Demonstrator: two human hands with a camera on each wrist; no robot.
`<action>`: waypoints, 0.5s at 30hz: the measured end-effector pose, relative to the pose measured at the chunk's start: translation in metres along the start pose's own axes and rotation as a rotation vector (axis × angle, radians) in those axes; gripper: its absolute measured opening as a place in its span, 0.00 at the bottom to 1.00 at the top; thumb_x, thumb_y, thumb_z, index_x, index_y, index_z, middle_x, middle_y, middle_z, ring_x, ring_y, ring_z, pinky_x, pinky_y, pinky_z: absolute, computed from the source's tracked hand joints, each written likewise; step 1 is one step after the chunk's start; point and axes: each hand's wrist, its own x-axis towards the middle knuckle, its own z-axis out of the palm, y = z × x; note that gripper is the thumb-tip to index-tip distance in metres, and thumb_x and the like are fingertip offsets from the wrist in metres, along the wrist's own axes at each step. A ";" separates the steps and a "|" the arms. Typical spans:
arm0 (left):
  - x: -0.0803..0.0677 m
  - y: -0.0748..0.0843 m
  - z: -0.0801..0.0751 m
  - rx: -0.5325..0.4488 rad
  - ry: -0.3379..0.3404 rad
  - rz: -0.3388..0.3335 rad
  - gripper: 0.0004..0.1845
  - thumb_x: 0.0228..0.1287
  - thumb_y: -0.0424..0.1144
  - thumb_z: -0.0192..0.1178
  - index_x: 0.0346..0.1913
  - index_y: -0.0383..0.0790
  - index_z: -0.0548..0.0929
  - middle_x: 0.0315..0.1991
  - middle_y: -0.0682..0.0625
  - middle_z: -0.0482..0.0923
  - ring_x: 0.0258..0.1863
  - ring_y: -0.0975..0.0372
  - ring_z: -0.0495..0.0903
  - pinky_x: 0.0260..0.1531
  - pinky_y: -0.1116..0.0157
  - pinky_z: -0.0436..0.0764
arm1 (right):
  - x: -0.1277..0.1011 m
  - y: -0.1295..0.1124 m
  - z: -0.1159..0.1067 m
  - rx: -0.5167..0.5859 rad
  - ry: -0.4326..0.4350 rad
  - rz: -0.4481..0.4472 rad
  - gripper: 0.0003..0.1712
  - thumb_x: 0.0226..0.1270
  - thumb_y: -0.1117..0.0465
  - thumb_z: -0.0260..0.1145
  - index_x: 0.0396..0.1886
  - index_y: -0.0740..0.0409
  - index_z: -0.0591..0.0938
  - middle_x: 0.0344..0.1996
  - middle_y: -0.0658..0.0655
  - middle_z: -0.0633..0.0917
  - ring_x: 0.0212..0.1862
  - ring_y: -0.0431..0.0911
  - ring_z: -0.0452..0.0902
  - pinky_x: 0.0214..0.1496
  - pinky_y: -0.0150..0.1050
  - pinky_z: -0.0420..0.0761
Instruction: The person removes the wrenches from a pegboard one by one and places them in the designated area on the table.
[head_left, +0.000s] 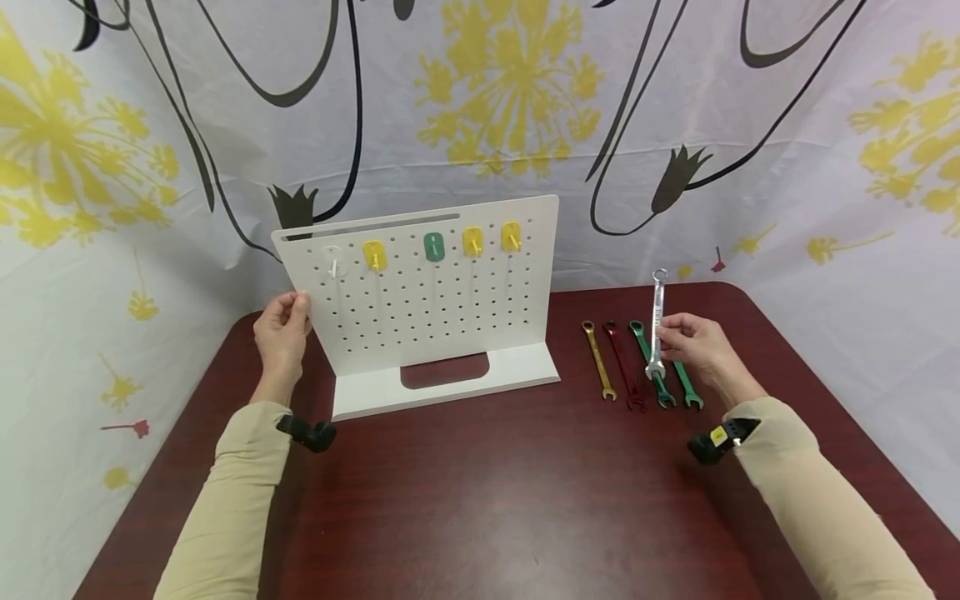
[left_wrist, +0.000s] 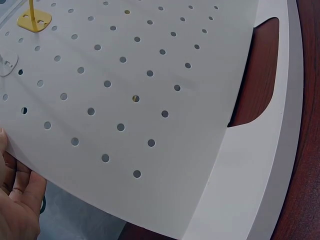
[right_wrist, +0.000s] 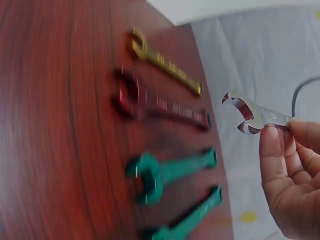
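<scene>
A white pegboard stand (head_left: 435, 317) (left_wrist: 150, 100) stands on the dark red table (head_left: 487, 483), with a clear hook (head_left: 332, 260), yellow hooks (head_left: 375, 255) and a green hook (head_left: 434, 247) along its top. My left hand (head_left: 283, 327) (left_wrist: 17, 195) grips the board's left edge. My right hand (head_left: 693, 342) (right_wrist: 287, 175) pinches a silver wrench (head_left: 657, 321) (right_wrist: 252, 115), held upright above the table. Below it lie a yellow wrench (head_left: 599, 360) (right_wrist: 167, 65), a dark red wrench (head_left: 622, 365) (right_wrist: 160, 102) and two green wrenches (head_left: 651, 362) (right_wrist: 170, 170).
A white curtain with yellow flowers and black lines (head_left: 487, 108) hangs behind and beside the table. The stand's base has a cut-out (head_left: 444, 370) (left_wrist: 255, 75) that shows the tabletop. The table's rounded far corners lie close to the curtain.
</scene>
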 end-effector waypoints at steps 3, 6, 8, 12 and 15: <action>0.008 -0.009 0.000 -0.027 -0.007 -0.006 0.15 0.62 0.50 0.60 0.45 0.44 0.79 0.36 0.56 0.76 0.35 0.67 0.76 0.49 0.64 0.79 | 0.002 0.009 -0.012 -0.075 0.005 0.027 0.15 0.70 0.61 0.56 0.47 0.70 0.70 0.26 0.39 0.79 0.30 0.33 0.78 0.36 0.31 0.82; 0.042 -0.057 0.000 -0.006 -0.008 0.043 0.20 0.58 0.59 0.60 0.46 0.50 0.80 0.39 0.55 0.78 0.38 0.67 0.78 0.44 0.69 0.81 | 0.003 0.017 -0.022 -0.124 0.007 0.060 0.14 0.70 0.61 0.56 0.47 0.70 0.70 0.26 0.39 0.78 0.30 0.32 0.78 0.36 0.31 0.82; 0.064 -0.088 0.000 -0.020 -0.016 0.073 0.21 0.55 0.62 0.59 0.47 0.54 0.80 0.41 0.55 0.78 0.39 0.67 0.78 0.42 0.72 0.81 | 0.004 0.021 -0.027 -0.117 0.011 0.086 0.11 0.70 0.62 0.56 0.44 0.67 0.71 0.25 0.39 0.78 0.30 0.32 0.78 0.35 0.30 0.82; 0.067 -0.090 0.000 -0.026 -0.020 0.076 0.21 0.57 0.60 0.60 0.48 0.52 0.80 0.42 0.54 0.78 0.39 0.65 0.79 0.43 0.70 0.81 | 0.005 0.030 -0.037 -0.058 0.009 0.119 0.01 0.69 0.64 0.57 0.37 0.58 0.75 0.24 0.40 0.79 0.28 0.33 0.77 0.33 0.29 0.82; 0.036 -0.047 0.000 -0.024 -0.018 0.029 0.19 0.59 0.55 0.61 0.46 0.46 0.80 0.40 0.53 0.77 0.39 0.65 0.78 0.47 0.64 0.80 | 0.005 0.036 -0.044 -0.034 0.009 0.148 0.03 0.68 0.65 0.57 0.34 0.54 0.76 0.23 0.40 0.79 0.27 0.33 0.77 0.32 0.29 0.82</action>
